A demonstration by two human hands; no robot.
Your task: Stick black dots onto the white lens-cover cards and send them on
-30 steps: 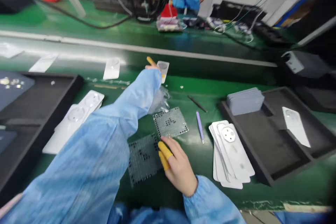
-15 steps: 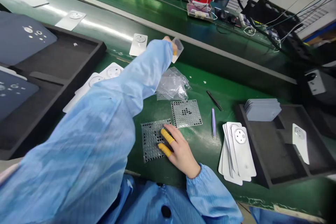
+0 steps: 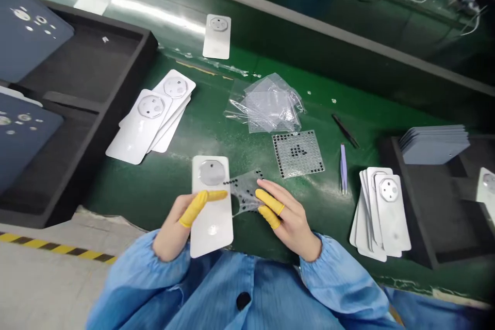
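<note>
My left hand (image 3: pixel 186 216) grips a white phone back cover (image 3: pixel 212 219) by its left side, its yellow-cotted thumb lying across the front. The cover has a round camera area at its top. Just to the right, my right hand (image 3: pixel 284 211) pinches a clear sheet of small black dots (image 3: pixel 246 185), with yellow cots on two fingers. The sheet is bent and its left edge meets the cover's right edge. A second dotted sheet (image 3: pixel 299 153) lies flat beyond my right hand. Purple tweezers (image 3: pixel 344 167) and dark tweezers (image 3: pixel 345 130) rest farther right.
Clear plastic film (image 3: pixel 273 105) is heaped behind the sheets. White covers lie in a left stack (image 3: pixel 137 131) and a right stack (image 3: pixel 390 216); another single cover (image 3: pixel 217 38) is farther back. Black trays stand at left (image 3: pixel 127 75) and right (image 3: pixel 460 229), holding blue-grey panels.
My left hand has come back from the far side with a white cover, now in front of me. The near dotted sheet, flat before, is now bent in my right hand. The view has shifted.
</note>
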